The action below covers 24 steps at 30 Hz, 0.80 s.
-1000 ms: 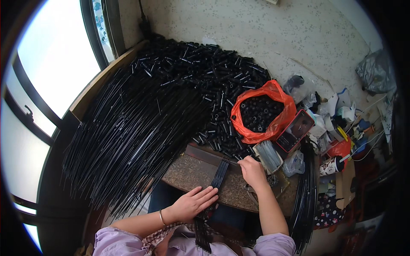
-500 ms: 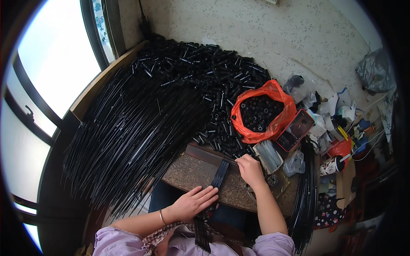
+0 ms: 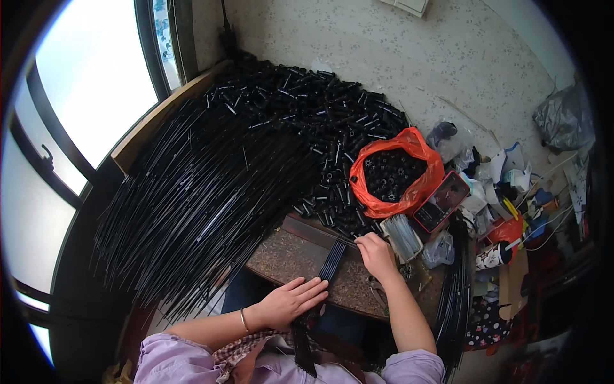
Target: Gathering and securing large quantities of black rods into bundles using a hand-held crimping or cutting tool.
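My left hand (image 3: 291, 302) lies flat with its fingers stretched over a side-by-side row of thin black rods (image 3: 332, 259). The row runs across the worn tabletop (image 3: 275, 259) and hangs over its near edge toward my lap. Its far ends meet a dark brown strip (image 3: 307, 230). At those ends, my right hand (image 3: 377, 257) pinches with thumb and forefinger; a thin line runs left from the fingertips along the strip, too fine to name. To the left spreads a large fan of long black rods (image 3: 192, 192).
Behind lies a heap of short black tubes (image 3: 275, 96). A red plastic bag (image 3: 422, 141) holds small black toothed parts. Nearby are a phone (image 3: 441, 201), a box of thin pale sticks (image 3: 401, 237) and a clear bag (image 3: 439, 249). Another rod bundle (image 3: 453, 301) hangs at the right edge.
The whole view has shifted slightly, so the scene sits a little lower and to the right. Both hands keep almost the same pose on the rods.
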{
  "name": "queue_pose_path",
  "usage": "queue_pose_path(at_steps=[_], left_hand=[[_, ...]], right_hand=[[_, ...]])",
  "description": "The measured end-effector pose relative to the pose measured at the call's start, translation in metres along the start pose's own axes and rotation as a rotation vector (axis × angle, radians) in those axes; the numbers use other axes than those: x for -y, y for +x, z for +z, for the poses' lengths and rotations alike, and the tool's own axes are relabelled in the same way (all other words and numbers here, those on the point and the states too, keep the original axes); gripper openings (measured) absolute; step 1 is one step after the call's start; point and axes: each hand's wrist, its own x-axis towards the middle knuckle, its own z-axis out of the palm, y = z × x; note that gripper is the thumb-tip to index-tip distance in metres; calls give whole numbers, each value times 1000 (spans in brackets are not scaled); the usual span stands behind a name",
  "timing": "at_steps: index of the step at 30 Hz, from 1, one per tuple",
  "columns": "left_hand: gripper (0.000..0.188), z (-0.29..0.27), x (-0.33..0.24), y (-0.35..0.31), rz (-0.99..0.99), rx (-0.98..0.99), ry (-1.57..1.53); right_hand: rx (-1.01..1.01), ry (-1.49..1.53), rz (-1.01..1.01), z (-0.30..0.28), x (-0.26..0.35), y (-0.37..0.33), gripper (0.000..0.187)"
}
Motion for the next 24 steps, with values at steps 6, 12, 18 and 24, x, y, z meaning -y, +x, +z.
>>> queue_pose_path(at_steps=[6, 12, 18, 24], left_hand=[[90, 10, 4, -2, 38, -132, -62], [82, 15, 6, -4, 112, -136, -51], [71, -6, -18, -7, 90, -243, 33], [44, -57, -53, 15, 143, -154, -226]], right_hand=[[174, 46, 134, -19, 34, 4, 68], [428, 1298, -71, -42, 154, -67, 61], [-175, 1036, -148, -61, 203, -105, 32], [-576, 1235, -593, -163, 225, -138, 23]])
